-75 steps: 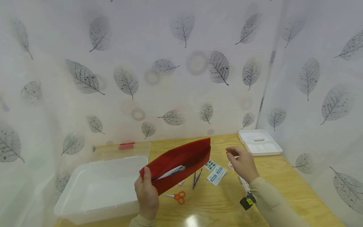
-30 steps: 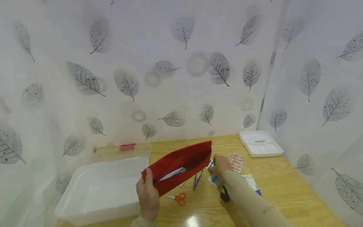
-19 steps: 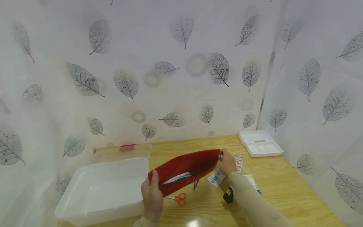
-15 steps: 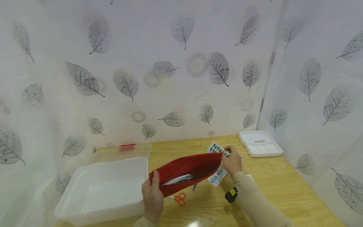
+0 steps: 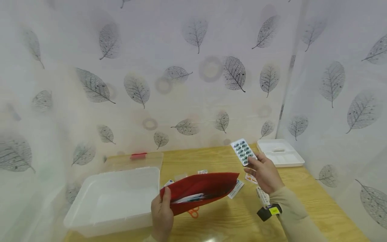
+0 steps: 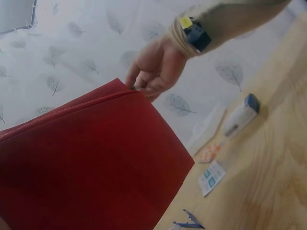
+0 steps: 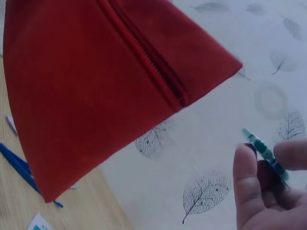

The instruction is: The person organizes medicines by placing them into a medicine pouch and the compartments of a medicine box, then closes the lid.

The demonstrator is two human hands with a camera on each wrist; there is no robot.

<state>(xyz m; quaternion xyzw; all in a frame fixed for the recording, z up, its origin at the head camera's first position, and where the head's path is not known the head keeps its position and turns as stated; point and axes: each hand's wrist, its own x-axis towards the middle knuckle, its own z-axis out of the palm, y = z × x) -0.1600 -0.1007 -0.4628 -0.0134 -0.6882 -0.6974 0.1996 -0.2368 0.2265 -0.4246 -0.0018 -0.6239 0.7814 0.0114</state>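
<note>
My left hand (image 5: 162, 211) grips the near left end of a red zippered pouch (image 5: 208, 185), thumb on top, and holds it up with its mouth gaping. White packets (image 5: 190, 198) show inside it. To the right of the pouch, my right hand (image 5: 266, 171) pinches a blister pack of green capsules (image 5: 243, 152) by its lower right corner. In the right wrist view the blister pack (image 7: 266, 153) is seen nearly edge-on between thumb and fingers, apart from the pouch's zipper (image 7: 144, 57).
At left stands a translucent plastic bin (image 5: 112, 198); a white compartment tray (image 5: 281, 153) lies at back right. On the table are orange-handled scissors (image 5: 194, 212), blue tweezers (image 6: 189, 220), a blue-and-white packet (image 6: 211, 178), an orange capsule pack (image 5: 251, 178) and a white box with a blue end (image 6: 242, 115).
My right hand has picked up the green capsule blister pack from the table and raised it to the right of the pouch. The pouch has shifted slightly right and lower.
</note>
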